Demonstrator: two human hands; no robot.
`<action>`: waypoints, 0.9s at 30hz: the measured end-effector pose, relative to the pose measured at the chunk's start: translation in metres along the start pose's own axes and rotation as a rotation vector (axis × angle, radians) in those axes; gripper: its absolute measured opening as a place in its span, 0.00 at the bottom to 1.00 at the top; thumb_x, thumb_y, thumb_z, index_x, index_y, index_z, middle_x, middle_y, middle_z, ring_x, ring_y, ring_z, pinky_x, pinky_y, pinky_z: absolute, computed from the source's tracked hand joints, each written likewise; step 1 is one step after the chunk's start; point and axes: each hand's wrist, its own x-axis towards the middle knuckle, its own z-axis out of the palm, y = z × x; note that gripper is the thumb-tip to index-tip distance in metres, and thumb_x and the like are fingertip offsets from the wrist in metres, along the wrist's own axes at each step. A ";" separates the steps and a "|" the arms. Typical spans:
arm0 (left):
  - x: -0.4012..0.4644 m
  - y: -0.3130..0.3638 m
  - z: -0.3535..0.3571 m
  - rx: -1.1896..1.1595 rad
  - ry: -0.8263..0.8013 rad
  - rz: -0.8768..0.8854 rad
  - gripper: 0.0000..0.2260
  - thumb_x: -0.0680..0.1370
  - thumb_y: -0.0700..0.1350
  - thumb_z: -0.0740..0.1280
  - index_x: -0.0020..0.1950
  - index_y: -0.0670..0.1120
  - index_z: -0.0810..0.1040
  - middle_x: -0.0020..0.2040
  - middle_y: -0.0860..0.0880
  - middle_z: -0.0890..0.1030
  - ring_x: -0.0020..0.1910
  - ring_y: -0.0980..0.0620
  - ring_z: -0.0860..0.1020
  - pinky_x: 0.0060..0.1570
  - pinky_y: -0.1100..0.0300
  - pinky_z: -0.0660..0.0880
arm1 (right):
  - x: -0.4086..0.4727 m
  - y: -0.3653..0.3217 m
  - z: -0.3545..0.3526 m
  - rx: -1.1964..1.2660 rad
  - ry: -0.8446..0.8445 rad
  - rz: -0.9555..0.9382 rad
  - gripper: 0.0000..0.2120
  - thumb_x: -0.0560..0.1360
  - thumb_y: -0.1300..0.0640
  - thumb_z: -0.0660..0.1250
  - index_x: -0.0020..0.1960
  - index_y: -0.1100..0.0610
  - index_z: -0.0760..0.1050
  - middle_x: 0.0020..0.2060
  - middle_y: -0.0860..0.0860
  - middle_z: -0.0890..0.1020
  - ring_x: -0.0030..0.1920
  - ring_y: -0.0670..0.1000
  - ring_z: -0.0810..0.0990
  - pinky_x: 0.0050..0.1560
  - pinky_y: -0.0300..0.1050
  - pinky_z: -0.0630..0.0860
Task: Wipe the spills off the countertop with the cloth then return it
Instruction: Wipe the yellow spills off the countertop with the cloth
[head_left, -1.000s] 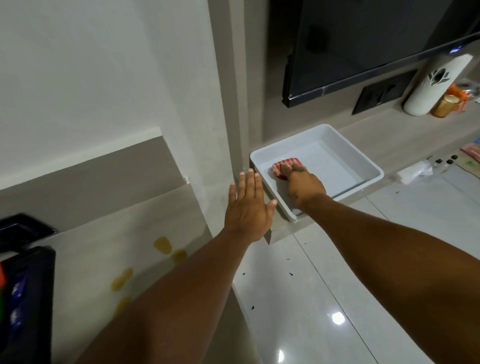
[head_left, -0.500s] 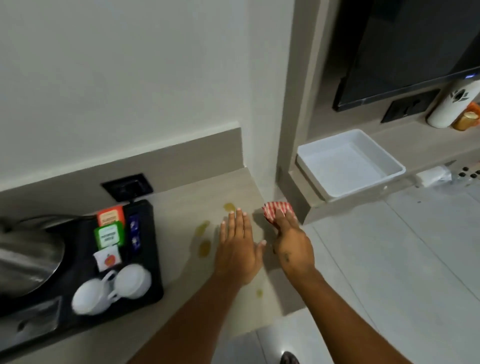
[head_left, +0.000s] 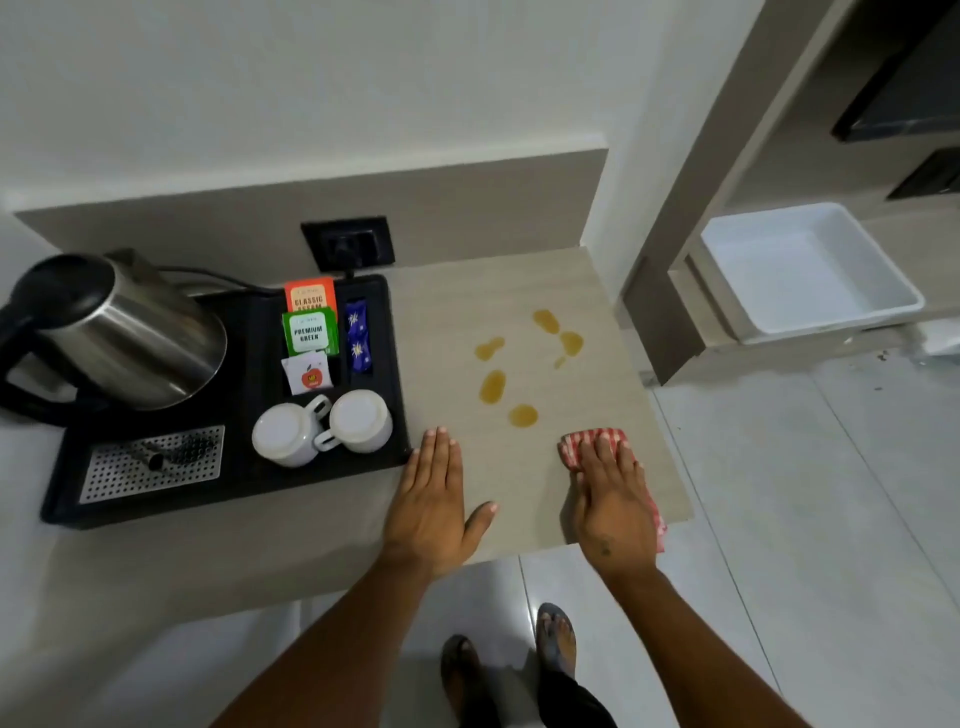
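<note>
Several amber spills (head_left: 492, 386) dot the beige countertop (head_left: 519, 291) between the black tray and the counter's right edge. My right hand (head_left: 613, 499) lies flat on a red-and-white checked cloth (head_left: 571, 448), pressing it onto the counter near the front right corner, just below the nearest spill (head_left: 522, 415). The cloth shows past my fingertips and along the right side of my hand. My left hand (head_left: 431, 499) rests palm down on the counter, fingers together, holding nothing, beside the tray's front right corner.
A black tray (head_left: 384, 462) holds a steel kettle (head_left: 124, 332), tea sachets (head_left: 308, 332) and two upturned white cups (head_left: 322, 426). A wall socket (head_left: 347, 244) sits behind it. An empty white bin (head_left: 904, 296) stands on a lower shelf at right. My feet (head_left: 556, 631) are on the tiled floor.
My right hand took the cloth out of the white bin and brought it left onto the countertop. My left hand moved from the wall edge down to the counter. The view swung left.
</note>
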 end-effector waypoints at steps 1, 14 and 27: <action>0.002 0.000 0.001 -0.005 -0.001 0.001 0.44 0.79 0.71 0.41 0.82 0.38 0.39 0.84 0.39 0.41 0.83 0.42 0.39 0.82 0.45 0.44 | 0.004 0.006 0.001 -0.010 -0.006 -0.028 0.24 0.83 0.55 0.54 0.78 0.55 0.62 0.79 0.56 0.62 0.80 0.59 0.53 0.80 0.56 0.49; 0.006 -0.003 0.009 -0.076 0.077 0.012 0.43 0.80 0.68 0.52 0.83 0.39 0.46 0.84 0.39 0.47 0.83 0.44 0.42 0.82 0.45 0.46 | 0.168 -0.004 -0.002 -0.109 0.045 0.082 0.32 0.82 0.41 0.42 0.80 0.58 0.54 0.80 0.59 0.57 0.80 0.61 0.49 0.79 0.59 0.44; 0.007 -0.007 0.014 -0.100 0.127 0.010 0.43 0.79 0.69 0.56 0.83 0.40 0.50 0.84 0.40 0.52 0.84 0.44 0.46 0.81 0.44 0.53 | 0.270 -0.084 0.005 -0.124 -0.105 -0.230 0.29 0.82 0.41 0.46 0.79 0.53 0.57 0.80 0.59 0.56 0.80 0.62 0.49 0.79 0.60 0.45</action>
